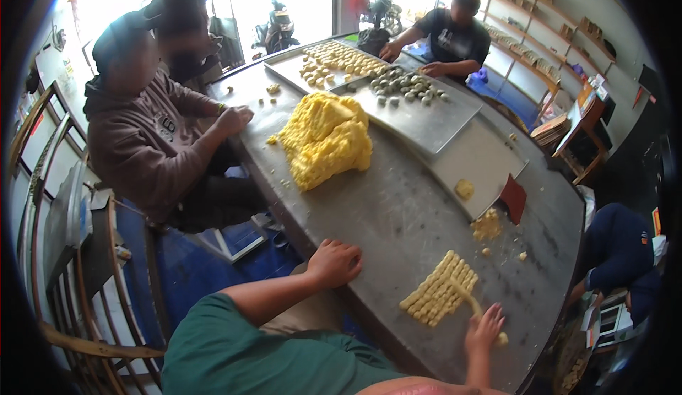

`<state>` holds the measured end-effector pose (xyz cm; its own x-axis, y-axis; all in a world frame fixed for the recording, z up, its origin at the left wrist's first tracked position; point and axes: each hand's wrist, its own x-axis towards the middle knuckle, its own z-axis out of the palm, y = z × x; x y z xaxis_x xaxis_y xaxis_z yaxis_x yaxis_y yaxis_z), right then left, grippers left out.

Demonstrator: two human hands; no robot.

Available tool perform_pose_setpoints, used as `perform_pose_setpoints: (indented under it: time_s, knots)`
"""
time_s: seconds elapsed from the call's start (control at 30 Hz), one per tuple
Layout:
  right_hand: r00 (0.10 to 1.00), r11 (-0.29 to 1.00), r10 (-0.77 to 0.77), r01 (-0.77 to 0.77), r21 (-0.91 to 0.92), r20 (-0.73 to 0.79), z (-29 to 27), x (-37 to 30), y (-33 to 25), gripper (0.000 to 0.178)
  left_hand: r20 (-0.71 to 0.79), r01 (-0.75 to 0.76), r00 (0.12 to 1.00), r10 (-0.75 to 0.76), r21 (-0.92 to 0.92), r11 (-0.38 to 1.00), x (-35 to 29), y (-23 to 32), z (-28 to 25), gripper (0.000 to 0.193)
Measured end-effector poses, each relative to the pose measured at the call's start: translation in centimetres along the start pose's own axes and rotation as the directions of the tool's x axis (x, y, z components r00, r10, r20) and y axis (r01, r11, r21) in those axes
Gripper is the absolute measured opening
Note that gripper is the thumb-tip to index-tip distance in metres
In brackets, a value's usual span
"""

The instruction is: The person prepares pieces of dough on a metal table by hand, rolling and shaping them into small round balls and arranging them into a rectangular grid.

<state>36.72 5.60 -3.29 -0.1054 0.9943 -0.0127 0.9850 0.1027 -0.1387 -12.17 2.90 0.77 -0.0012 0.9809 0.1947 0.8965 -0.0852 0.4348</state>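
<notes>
Touching, with the right hand [484,331], fingers slightly spread, the near end of a rope [466,297] of dough lying partly over pieces [432,301] on the table [398,217]; curling the left hand [334,263] at the edge, cannot tell whether gripping. Farther left, showing pale print [168,129] on a hoodie [135,157].

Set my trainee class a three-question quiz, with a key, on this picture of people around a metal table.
1. Which of the wearer's own hands is at the thin, pale yellow dough rope?
2. True or false: the large, rough yellow lump lies nearer the wearer's left hand than the flat, dark red piece does.
3. Fill in: the small, round grey-green balls lie on a silver metal ____.

Key: 1. The right hand. 2. True. 3. Tray.
</notes>
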Motion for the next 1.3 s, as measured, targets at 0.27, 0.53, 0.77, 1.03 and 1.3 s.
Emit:
perform_pose_setpoints:
  time_s: [0.27,0.53,0.77,1.03,1.3]
  knots:
    - [0.981,0.975,0.191,-0.193,-0.111,-0.025,-3.3,4.3,-0.9,0.094,0.149,0.048,0.988,-0.046,-0.009,0.999,0.3,1.1,-1.4,0.019]
    - [0.941,0.966,0.256,-0.254,0.039,-0.221,-1.8,10.2,4.6,0.086,0.056,-0.055,0.997,0.055,-0.008,0.998,1.6,0.8,-0.4,0.019]
    - [0.976,0.998,0.067,-0.07,0.007,0.206,-3.5,-4.0,-0.2,0.091,0.086,-0.064,0.994,0.064,-0.003,0.998,1.5,0.4,-0.7,0.018]
    - [0.905,0.884,0.395,-0.421,-0.204,-0.159,-3.4,6.4,5.2,0.097,0.091,-0.042,0.995,0.041,0.011,0.999,1.2,0.9,-0.5,0.017]
    - [0.883,0.881,0.454,-0.465,-0.088,-0.124,-3.1,7.7,6.9,0.086,0.001,-0.07,0.998,0.07,-0.009,0.998,1.1,0.6,0.0,0.015]
